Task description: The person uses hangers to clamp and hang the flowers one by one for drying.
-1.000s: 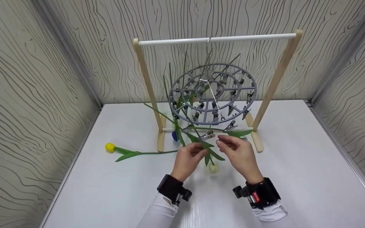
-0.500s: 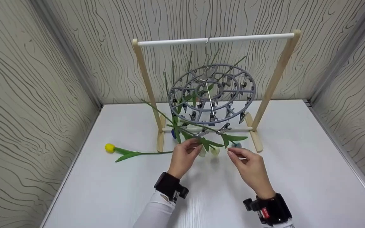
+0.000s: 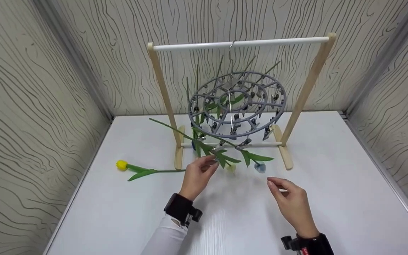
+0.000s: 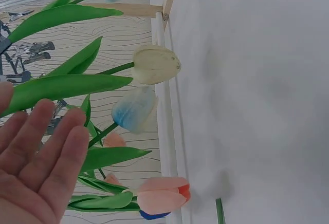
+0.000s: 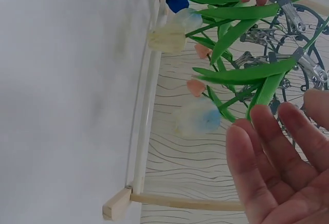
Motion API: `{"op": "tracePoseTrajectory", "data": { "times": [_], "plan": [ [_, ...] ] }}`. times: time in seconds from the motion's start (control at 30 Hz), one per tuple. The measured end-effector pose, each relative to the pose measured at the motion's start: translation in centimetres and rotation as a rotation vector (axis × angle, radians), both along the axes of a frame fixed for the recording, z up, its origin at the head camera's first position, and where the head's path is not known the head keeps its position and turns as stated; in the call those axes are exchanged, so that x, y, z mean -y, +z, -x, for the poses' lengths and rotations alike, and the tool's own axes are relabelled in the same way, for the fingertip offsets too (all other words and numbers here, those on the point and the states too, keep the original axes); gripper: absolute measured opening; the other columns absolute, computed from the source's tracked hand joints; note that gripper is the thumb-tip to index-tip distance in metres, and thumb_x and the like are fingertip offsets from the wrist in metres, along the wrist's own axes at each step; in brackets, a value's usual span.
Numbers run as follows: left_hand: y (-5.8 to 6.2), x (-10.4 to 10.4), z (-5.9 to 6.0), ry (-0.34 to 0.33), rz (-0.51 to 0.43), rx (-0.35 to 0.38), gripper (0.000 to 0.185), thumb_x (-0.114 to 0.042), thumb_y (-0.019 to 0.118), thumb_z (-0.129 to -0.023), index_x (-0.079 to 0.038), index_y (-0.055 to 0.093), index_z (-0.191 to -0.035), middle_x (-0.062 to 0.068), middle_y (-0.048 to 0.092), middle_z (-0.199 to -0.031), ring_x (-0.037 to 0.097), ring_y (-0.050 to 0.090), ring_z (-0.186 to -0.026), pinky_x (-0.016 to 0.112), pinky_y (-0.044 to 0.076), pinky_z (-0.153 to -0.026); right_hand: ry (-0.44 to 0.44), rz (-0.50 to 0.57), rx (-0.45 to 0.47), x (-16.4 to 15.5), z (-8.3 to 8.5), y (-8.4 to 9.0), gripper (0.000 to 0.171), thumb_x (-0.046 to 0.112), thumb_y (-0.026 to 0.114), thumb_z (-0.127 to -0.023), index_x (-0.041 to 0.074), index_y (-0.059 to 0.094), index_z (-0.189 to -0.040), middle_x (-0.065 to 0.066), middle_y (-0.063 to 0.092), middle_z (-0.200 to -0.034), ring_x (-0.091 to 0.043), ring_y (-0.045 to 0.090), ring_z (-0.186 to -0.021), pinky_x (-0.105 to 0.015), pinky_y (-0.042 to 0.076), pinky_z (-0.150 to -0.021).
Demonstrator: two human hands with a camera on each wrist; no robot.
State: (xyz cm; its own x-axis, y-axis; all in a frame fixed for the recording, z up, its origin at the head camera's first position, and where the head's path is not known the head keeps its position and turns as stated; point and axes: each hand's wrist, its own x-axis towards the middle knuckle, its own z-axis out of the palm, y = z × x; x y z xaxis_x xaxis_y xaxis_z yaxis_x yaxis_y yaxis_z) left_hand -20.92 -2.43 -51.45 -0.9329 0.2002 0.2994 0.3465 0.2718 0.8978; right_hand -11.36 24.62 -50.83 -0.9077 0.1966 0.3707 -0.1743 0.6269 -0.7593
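Note:
A grey round clip hanger (image 3: 276, 105) hangs tilted by a hook from a rack. Its metal clips (image 5: 290, 16) grip several tulips by their stems, heads down. My left hand (image 3: 196, 177) is at the front left of the hanger, its fingertips at the leaves of a cream tulip (image 4: 157, 64); whether they touch is unclear. Its fingers look relaxed in the left wrist view. My right hand (image 3: 292, 202) holds nothing, fingers loosely bent, to the right of a pale blue-and-white tulip (image 3: 260, 167). A peach tulip (image 4: 162, 193) and another blue-white tulip (image 4: 133, 111) hang near my left hand.
A yellow tulip (image 3: 122, 165) lies on the white table (image 3: 136, 212) at the left. The rack has a white top bar (image 3: 271, 41) and wooden legs (image 3: 312, 81). Patterned walls (image 3: 119, 21) stand behind and beside the table.
The hanger has turned, carrying its front clips and tulips leftward. My left hand has moved left along with them. My right hand has drawn back toward the lower right, away from the flowers.

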Motion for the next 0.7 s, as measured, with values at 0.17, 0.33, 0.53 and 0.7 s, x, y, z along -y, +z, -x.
{"op": "tracePoseTrajectory", "data": {
  "times": [0.17, 0.33, 0.53, 0.7],
  "plan": [
    [-0.7, 2.5, 0.2, -0.033, 0.090, 0.005, 0.022, -0.025, 0.070, -0.099, -0.006, 0.076, -0.109, 0.004, 0.076, -0.099, 0.016, 0.072, -0.089, 0.030, 0.059, -0.078, -0.017, -0.055, 0.009, -0.9, -0.5, -0.8, 0.014, 0.009, 0.074, -0.095, 0.007, 0.078, -0.108, -0.003, 0.077, -0.101, -0.010, 0.070, -0.089, -0.019, 0.057, -0.071],
    [-1.5, 6.3, 0.9, -0.025, 0.258, 0.108, 0.026, -0.035, 0.067, -0.101, -0.012, 0.079, -0.106, -0.001, 0.076, -0.098, 0.012, 0.069, -0.089, 0.034, 0.057, -0.079, -0.024, -0.071, 0.038, -1.6, -1.0, -1.3, 0.013, 0.010, 0.073, -0.096, 0.007, 0.078, -0.107, -0.004, 0.078, -0.102, -0.012, 0.071, -0.090, -0.020, 0.057, -0.070],
    [-3.2, 11.6, 2.3, 0.141, 0.401, 0.139, 0.023, -0.026, 0.067, -0.101, -0.008, 0.076, -0.111, 0.006, 0.075, -0.106, 0.024, 0.069, -0.100, 0.045, 0.056, -0.088, -0.029, -0.076, 0.059, -2.5, -1.6, -1.8, 0.013, 0.012, 0.072, -0.097, 0.008, 0.078, -0.107, -0.004, 0.077, -0.103, -0.009, 0.070, -0.092, -0.020, 0.057, -0.072],
    [-5.2, 15.2, 3.1, 0.226, 0.587, 0.044, 0.029, -0.010, 0.067, -0.099, 0.001, 0.069, -0.125, 0.020, 0.068, -0.128, 0.040, 0.060, -0.124, 0.053, 0.046, -0.106, -0.053, -0.118, 0.066, -3.5, -1.9, -2.5, 0.012, 0.010, 0.073, -0.096, 0.007, 0.078, -0.106, -0.005, 0.078, -0.102, -0.011, 0.070, -0.092, -0.021, 0.057, -0.072]
  ]
}}
